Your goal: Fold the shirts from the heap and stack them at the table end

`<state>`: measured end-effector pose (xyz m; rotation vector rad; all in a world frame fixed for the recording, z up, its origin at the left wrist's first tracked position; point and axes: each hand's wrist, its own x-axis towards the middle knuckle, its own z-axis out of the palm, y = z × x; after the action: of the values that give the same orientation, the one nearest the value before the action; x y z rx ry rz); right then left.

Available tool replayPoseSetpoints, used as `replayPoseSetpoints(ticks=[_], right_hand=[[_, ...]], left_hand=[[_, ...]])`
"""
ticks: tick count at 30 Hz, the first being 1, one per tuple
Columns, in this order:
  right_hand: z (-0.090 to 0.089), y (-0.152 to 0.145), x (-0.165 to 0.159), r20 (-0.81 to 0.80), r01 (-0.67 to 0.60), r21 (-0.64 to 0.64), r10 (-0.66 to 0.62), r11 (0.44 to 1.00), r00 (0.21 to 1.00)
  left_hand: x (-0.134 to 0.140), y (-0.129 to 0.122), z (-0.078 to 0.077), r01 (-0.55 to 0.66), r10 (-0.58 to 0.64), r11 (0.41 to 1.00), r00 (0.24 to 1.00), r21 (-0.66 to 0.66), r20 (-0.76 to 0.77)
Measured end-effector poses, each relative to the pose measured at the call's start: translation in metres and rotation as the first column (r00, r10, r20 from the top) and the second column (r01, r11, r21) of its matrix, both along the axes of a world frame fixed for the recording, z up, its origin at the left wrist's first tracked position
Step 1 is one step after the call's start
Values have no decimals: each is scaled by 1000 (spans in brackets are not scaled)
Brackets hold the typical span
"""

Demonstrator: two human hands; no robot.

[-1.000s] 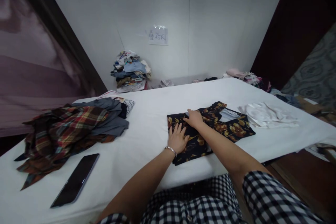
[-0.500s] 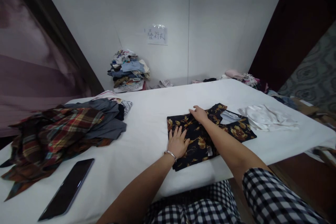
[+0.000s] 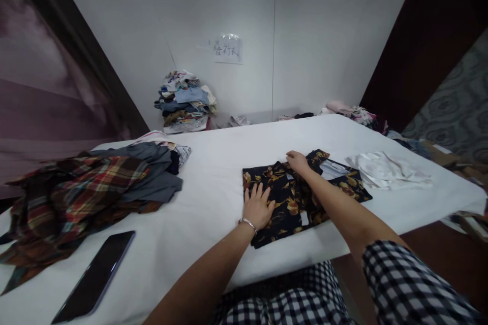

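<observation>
A black shirt with yellow-brown flowers [image 3: 292, 205] lies on the white-covered table, partly folded, its neck opening to the right. My left hand [image 3: 259, 207], a bracelet on its wrist, rests flat on the shirt's left part with fingers spread. At the far edge, near the collar, my right hand [image 3: 298, 163] has its fingers drawn together on the fabric; the fingertips are partly hidden. Small white patches show on the shirt near its front edge and below my right hand. Just right of the shirt lies a crumpled white garment [image 3: 389, 170].
A plaid shirt [image 3: 95, 190] and a grey garment [image 3: 152, 183] are heaped at the left. A phone [image 3: 95, 277] lies in front of them. Behind the table [image 3: 213, 167] stands a clothes stack [image 3: 186, 101], with more clothes [image 3: 354, 111] at the back right.
My right hand has slid right along the shirt's far edge, and its fingers are closer together. More of the white patches shows. My left hand stays put.
</observation>
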<state>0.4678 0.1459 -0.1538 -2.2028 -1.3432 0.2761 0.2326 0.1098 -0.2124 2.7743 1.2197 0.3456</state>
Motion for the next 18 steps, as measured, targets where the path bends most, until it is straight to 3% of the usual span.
replayPoseSetpoints(ticks=[4,7,9,12,15,18], right_hand=[[-8,-53,-37,53,-259,124,254,958,966],[-22,-95,-60,69,-396,-11,396,918,916],[-26,-116,-66,50,-398,-126,407,909,912],[-20,-140,-71,98,-312,-58,316,948,944],[-16,-156,-79,143,-280,55,270,958,952],[-23,-159,-89,103,-237,-3,236,971,966]], left_hand=[[3,-1,0,-14,14,1000,999,-2,37],[3,4,7,-14,21,996,996,-87,87],[0,12,15,-67,91,988,981,-142,173],[-12,30,28,-224,272,958,906,-177,325],[-25,47,35,-343,450,876,834,-340,318],[-27,55,35,-364,549,776,792,-516,267]])
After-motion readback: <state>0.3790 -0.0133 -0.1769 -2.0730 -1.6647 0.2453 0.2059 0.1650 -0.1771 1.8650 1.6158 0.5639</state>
